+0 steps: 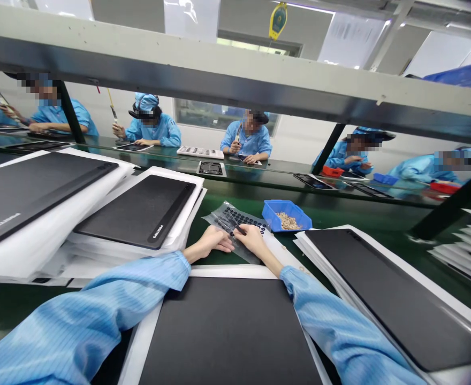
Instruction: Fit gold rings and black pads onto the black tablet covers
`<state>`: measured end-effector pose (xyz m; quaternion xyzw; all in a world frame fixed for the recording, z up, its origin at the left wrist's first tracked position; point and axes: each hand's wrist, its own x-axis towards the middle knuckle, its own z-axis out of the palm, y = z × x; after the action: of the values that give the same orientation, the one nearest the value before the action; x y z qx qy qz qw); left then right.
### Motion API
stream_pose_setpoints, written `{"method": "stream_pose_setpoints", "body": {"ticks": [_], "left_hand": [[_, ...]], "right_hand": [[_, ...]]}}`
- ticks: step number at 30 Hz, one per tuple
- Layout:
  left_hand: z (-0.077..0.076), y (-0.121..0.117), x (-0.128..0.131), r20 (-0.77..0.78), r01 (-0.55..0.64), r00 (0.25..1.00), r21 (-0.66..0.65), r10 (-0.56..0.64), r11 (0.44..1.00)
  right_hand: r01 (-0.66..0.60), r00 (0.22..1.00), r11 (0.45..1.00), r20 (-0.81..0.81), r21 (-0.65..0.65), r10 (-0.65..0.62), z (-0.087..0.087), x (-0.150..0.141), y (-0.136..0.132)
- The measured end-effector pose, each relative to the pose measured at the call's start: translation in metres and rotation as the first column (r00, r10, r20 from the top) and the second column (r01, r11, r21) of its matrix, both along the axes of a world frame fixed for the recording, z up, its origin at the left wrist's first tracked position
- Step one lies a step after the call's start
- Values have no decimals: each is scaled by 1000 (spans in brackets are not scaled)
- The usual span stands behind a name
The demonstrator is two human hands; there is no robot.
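White room (295, 140): a long window is set into the far wall at 12 o'clock, and a yellow spring balancer (278, 20) is hung from the ceiling at 12 o'clock.

Pale steel shelf beam (219, 75): a flat-faced bar is run across the view from 9 to 3 o'clock, carried on dark posts.

Co-workers (247, 140): six people in blue smocks and caps are seated along the far side of the bench, from 10 to 2 o'clock, with dark flat panels laid before them.

Green bench (324, 216): a smooth, faintly glossy green surface is spread beneath everything nearby.

Black slabs (147, 211): matte, thin, round-cornered rectangles are laid in white trays (167, 240) at 9, 10, 4 and 6 o'clock.

Blue plastic bin (299, 216): a shallow ribbed tub is placed at 1 o'clock, with small tan parts (287, 221) heaped inside.

Clear bag (215, 216): a crinkled, translucent sheet is laid at 12 o'clock, just between both hands, with round black pads (239, 218) set in rows.

Left hand (211, 241): held palm down and loosely curled, with nothing gripped; the fingers are rested against the clear bag.

Right hand (252, 239): closed in a pinch on a slim dark tool (235, 226), whose tip is held over the clear bag; its exact kind is too small to tell.
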<state>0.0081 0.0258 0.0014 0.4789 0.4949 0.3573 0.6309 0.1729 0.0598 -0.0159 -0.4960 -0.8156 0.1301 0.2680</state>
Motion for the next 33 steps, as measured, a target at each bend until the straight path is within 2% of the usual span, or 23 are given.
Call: {"method": "stream_pose_setpoints", "body": {"ticks": [6,10,13,27,33], "left_hand": [[0,0,0,-14,-5,1000,-8,5,1000],[0,0,1,-24,-1,1000,-6,1,1000],[1,-1,1,-32,4,999,-6,-4,1000],[1,-1,2,-46,9,999,15,-8,1000],[4,-3,3,-37,14,999,30,-13,999]], "right_hand": [[-101,995,991,-2,92,102,6,0,-5],[-201,979,970,51,136,196,10,1,-5],[-233,970,961,98,147,221,9,3,-3],[-235,957,964,203,123,208,7,3,2],[-229,960,969,185,91,209,7,1,3]]}}
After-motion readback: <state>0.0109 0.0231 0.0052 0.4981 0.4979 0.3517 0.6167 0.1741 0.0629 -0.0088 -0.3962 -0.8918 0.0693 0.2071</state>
